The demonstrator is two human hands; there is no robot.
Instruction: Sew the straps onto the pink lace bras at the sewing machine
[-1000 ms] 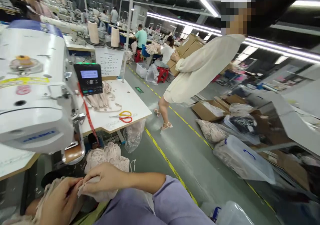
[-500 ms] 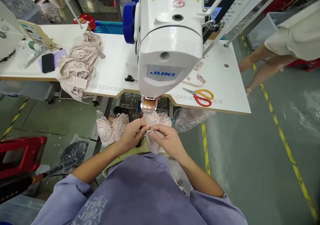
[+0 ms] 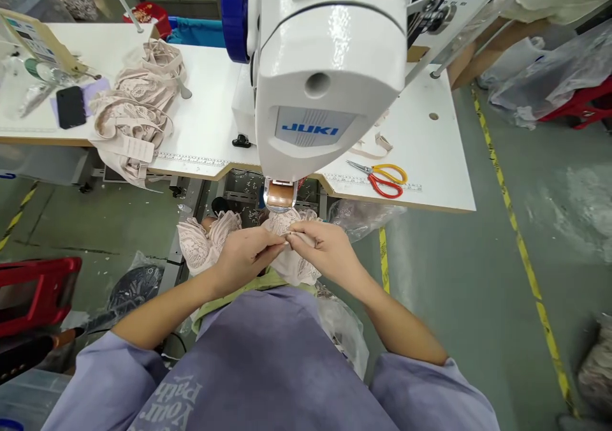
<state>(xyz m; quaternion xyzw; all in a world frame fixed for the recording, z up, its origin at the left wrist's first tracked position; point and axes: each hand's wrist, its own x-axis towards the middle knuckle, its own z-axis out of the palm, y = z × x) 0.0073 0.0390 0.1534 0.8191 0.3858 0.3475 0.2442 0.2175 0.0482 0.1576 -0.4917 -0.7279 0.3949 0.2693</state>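
"Pinching what, those two hands?"

"Pale lace cloth [image 3: 296,268]. The left hand [image 3: 246,252] has its thumb and forefinger closed on the edge, and the right hand [image 3: 329,252] nips it just beside, fingertips almost meeting."

"Is one grip tighter?"

"I can't tell."

"And where does the cloth sit?"

"On the near side, hanging from the fingers by the lap, close to the near end of the white sewing machine [image 3: 329,67]."

"What's left of it?"

"More lace cups [image 3: 194,246], just beyond the left hand."

"And on the table [image 3: 440,157]?"

"Scissors [image 3: 371,171] at the near edge, right of the machine, one handle loop yellow, the other red. On the left, a heap of beige garments [image 3: 134,109]; farther left, a dark phone [image 3: 71,107]."

"Anybody else?"

"Another person's bare legs [image 3: 507,45], far right, past the table."
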